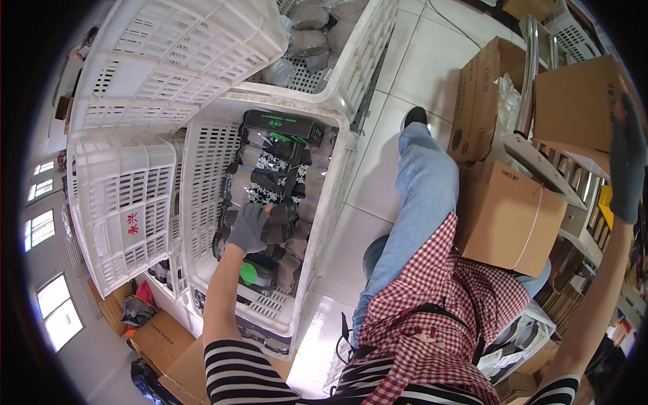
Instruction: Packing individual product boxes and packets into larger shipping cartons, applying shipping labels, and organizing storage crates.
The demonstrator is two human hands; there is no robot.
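**Sam:** Where is your left hand (251,226)?

**Kim:** Your left hand, in a grey glove, is down inside the white crate (202,196). The fingers are bent and rest on a dark packet (278,228) in the pile of packets there. You cannot tell if they have it gripped tight or just touch it.

**Sam:** What lies near it?

**Kim:** A long black box (282,126) sits at the far end of the same crate. A green round spot (248,273) shows just beside your arm.

**Sam:** And your right hand (628,158)?

**Kim:** Your right hand is up high at the right edge. Its fingers lie flat and wide against a brown cardboard box (574,101). Another brown box with a string (509,216) sits lower, by your knee.
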